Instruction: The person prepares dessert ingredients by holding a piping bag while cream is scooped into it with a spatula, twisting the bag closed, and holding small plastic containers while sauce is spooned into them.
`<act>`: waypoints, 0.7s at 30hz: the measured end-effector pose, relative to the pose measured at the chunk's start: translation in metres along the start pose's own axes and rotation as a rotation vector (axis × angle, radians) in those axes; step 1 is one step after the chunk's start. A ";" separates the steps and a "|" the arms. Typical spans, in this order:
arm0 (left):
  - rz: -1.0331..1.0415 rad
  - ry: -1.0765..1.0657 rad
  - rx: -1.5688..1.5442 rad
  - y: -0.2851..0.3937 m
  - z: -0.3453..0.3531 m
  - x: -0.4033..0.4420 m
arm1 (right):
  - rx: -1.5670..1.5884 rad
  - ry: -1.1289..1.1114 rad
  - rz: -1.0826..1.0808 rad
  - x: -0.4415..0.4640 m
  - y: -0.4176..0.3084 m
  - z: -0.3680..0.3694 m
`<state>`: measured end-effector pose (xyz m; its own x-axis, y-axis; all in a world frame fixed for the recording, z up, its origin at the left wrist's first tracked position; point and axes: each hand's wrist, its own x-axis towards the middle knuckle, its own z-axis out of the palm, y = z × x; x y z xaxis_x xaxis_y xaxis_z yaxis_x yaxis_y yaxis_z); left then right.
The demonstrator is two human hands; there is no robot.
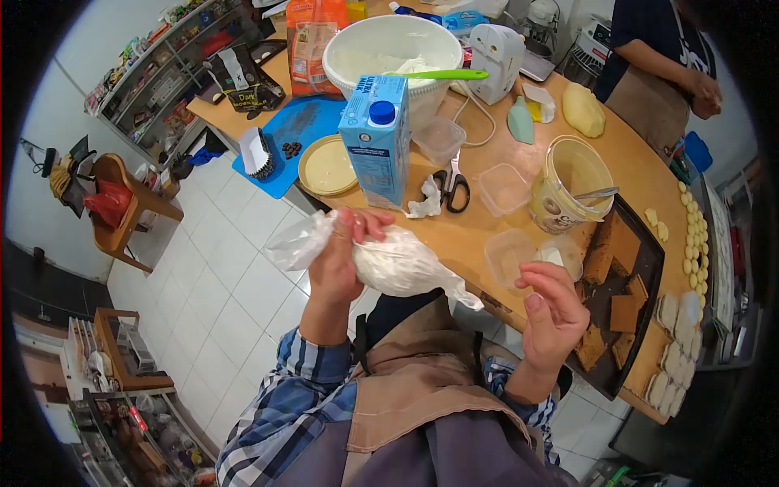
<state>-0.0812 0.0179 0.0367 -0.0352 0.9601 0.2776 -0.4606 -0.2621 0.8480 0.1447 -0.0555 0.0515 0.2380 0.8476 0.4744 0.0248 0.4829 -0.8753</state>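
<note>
My left hand is clamped on the gathered neck of the white-filled plastic bag, fingers and thumb closed round it, with the loose clear end sticking out beyond my hand. I hold the bag just off the near edge of the bench, its narrow twisted end pointing toward my right hand. That hand is raised at the near edge, fingers bent and thumb apart from them, nearest to the clear container.

Just beyond the bag, the milk carton stands upright by the near edge, toward the left corner, with the black-handled scissors lying to its right. Behind the carton is the large white bowl, a green spatula across its rim. The open tub with a spoon in it stands left of the dark tray, which holds brown cake pieces near the right end.
</note>
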 end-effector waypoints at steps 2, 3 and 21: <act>0.013 0.023 -0.059 0.000 -0.010 0.003 | 0.013 -0.009 0.013 -0.003 0.001 0.001; 0.018 0.034 -0.088 0.001 -0.013 0.004 | 0.021 -0.006 0.029 -0.004 0.002 0.002; -0.077 -0.188 0.464 -0.001 -0.008 -0.015 | -0.363 -0.410 -0.035 0.004 0.012 0.051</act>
<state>-0.0871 0.0050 0.0282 0.1635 0.9553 0.2461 -0.0110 -0.2477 0.9688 0.0963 -0.0347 0.0480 -0.1647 0.8836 0.4383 0.3765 0.4671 -0.8000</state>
